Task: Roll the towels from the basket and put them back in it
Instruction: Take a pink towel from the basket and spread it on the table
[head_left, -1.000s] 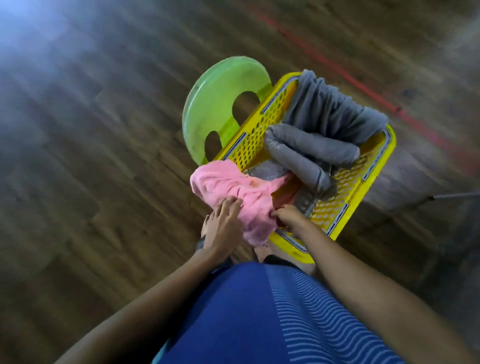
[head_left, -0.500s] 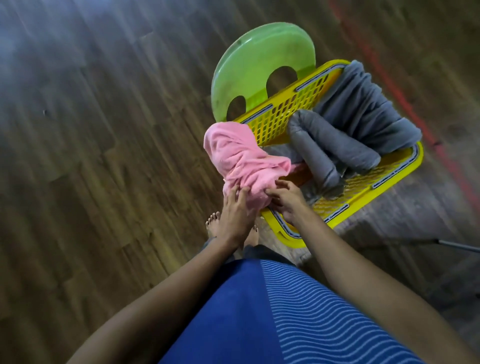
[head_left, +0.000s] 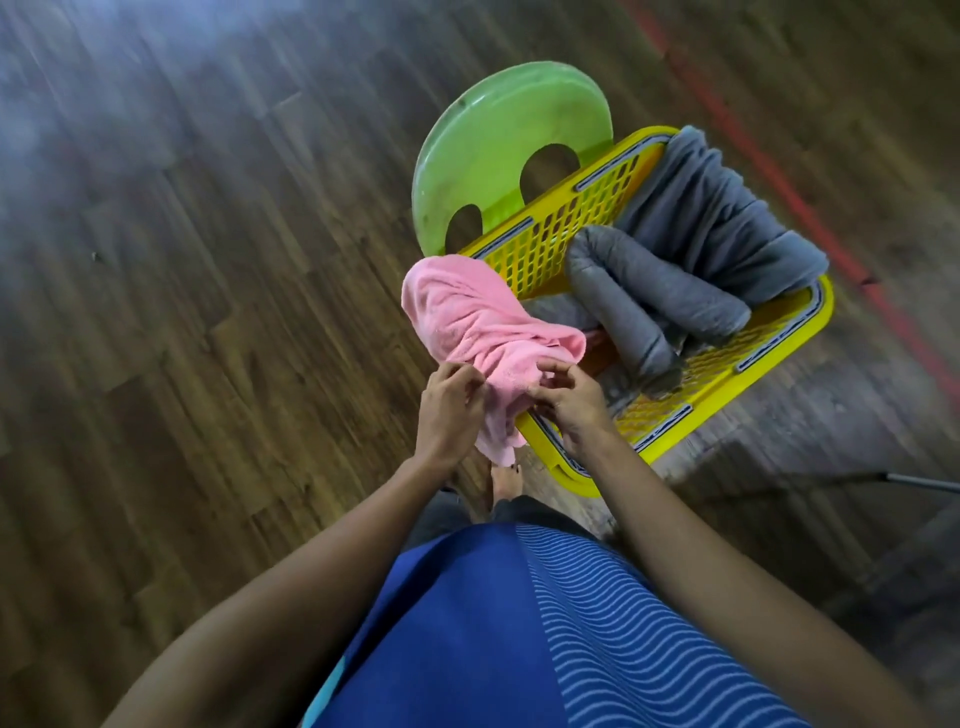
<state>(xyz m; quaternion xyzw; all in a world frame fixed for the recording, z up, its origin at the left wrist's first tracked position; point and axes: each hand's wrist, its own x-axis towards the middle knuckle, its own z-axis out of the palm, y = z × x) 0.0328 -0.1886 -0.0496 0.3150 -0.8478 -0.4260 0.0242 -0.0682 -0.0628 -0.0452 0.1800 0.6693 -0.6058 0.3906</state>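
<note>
Your left-hand grip (head_left: 449, 410) and right-hand grip (head_left: 571, 400) both pinch the crumpled pink terry towel (head_left: 483, 317) over the near corner of the yellow perforated plastic basket (head_left: 571, 228). Rolled grey towels (head_left: 639, 301) lie inside it; the pink one seems not yet rolled.

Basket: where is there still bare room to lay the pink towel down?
In the basket, bare mesh shows along the near-right side, between the grey rolls and the rim. The far corner is crowded with a grey heap; the pink towel, held by the left hand and right hand, covers the left end.
</note>
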